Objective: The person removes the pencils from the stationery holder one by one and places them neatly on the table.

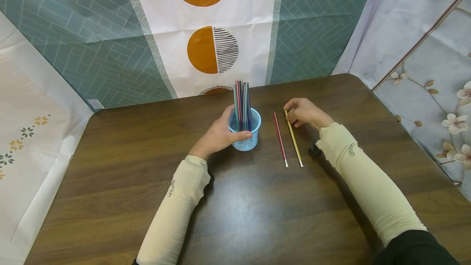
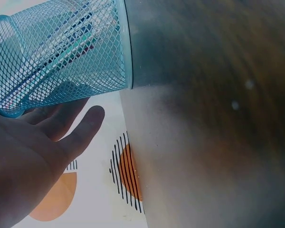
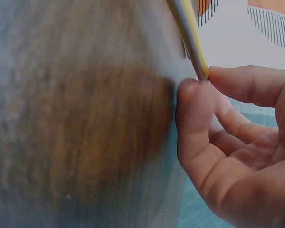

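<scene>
A blue mesh cup [image 1: 245, 130] [image 2: 61, 52] stands near the middle of the brown table [image 1: 154, 146], filled with several upright striped pencils [image 1: 242, 103]. My left hand [image 1: 220, 134] [image 2: 38, 142] wraps round the cup's left side, thumb across its front. To the right, a red pencil [image 1: 280, 139] and a yellow pencil [image 1: 293, 138] [image 3: 190, 33] lie side by side on the table. My right hand [image 1: 305, 113] [image 3: 228, 142] pinches the far end of the yellow pencil between thumb and fingertips.
Patterned cloth panels wall in the table at the back [image 1: 206, 32], left [image 1: 33, 126] and right [image 1: 434, 81]. A small dark object [image 1: 314, 151] lies by my right forearm. Bare tabletop stretches toward the near edge.
</scene>
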`<action>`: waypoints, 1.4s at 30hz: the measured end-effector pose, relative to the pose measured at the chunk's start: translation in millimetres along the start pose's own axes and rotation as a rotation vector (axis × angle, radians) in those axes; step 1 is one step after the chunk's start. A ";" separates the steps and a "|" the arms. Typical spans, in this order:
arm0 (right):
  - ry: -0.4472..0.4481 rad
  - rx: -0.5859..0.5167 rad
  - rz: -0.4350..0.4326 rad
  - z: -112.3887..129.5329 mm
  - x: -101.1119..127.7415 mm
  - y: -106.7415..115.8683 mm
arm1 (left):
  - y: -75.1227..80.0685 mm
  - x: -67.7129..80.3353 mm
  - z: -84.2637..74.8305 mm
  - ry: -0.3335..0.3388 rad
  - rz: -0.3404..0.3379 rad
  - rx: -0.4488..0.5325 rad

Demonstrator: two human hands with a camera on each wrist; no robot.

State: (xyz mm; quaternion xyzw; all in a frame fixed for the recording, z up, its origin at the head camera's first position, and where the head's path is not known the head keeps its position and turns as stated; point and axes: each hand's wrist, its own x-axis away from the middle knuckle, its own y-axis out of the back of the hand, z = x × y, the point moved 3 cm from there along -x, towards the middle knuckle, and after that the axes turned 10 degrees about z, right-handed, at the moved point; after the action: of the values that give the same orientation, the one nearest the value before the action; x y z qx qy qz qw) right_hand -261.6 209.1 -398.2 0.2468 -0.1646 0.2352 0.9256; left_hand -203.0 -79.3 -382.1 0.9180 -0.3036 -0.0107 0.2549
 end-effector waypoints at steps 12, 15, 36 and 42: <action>-0.012 0.015 -0.043 -0.1 -2.4 0.7 | 0.3 -0.1 -1.3 0.001 -0.002 0.003; -0.010 0.005 -0.039 0.7 -2.7 0.8 | 0.3 -0.3 -2.1 -0.005 0.000 0.011; -0.048 0.159 -0.094 5.1 -10.2 -5.1 | -0.4 -0.2 -1.8 -0.008 0.004 0.016; -0.041 0.169 -0.095 7.9 -12.3 -4.5 | -0.5 -0.2 -1.4 0.003 -0.002 0.002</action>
State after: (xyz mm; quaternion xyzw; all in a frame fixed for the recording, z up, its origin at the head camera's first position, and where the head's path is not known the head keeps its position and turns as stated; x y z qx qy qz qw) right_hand -271.0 197.0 -398.6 0.3366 -0.1513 0.1989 0.9079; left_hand -202.7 -78.2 -381.1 0.9186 -0.3023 -0.0092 0.2542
